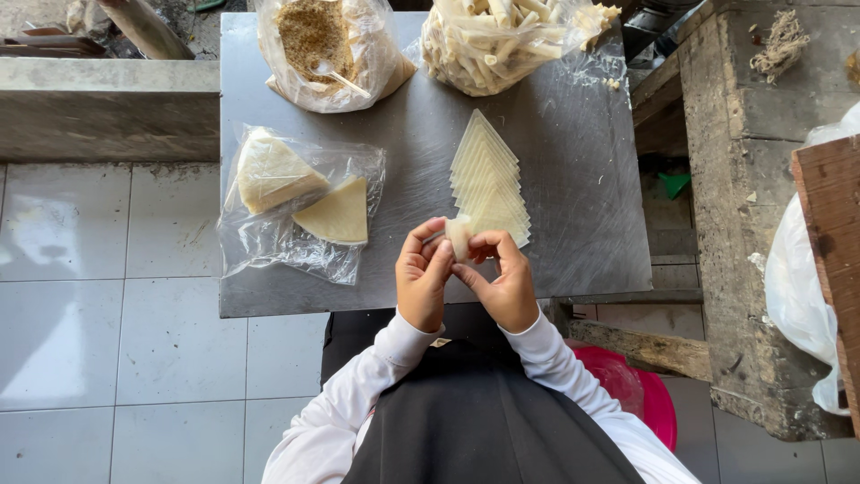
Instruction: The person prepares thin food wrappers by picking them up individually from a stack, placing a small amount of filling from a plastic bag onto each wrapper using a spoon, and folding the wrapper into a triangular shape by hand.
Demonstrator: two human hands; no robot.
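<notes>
Pale wrapper roll (459, 237) in both hands' grip, left hand (423, 278), right hand (502, 282), beside fanned wrapper stack (488, 179).

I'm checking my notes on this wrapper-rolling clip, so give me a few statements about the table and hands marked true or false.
1. Both hands, the left hand and the right hand, hold one small rolled wrapper. True.
2. The fanned stack of triangular wrappers lies inside a plastic bag. False: it lies bare on the metal table.
3. The bag of brown crumbs sits at the far end of the table. True.
4. The bag of finished rolls stands on the tiled floor. False: it is on the table, beside the crumbs.
5. A clear bag of wrappers lies left of the fanned stack. True.
</notes>
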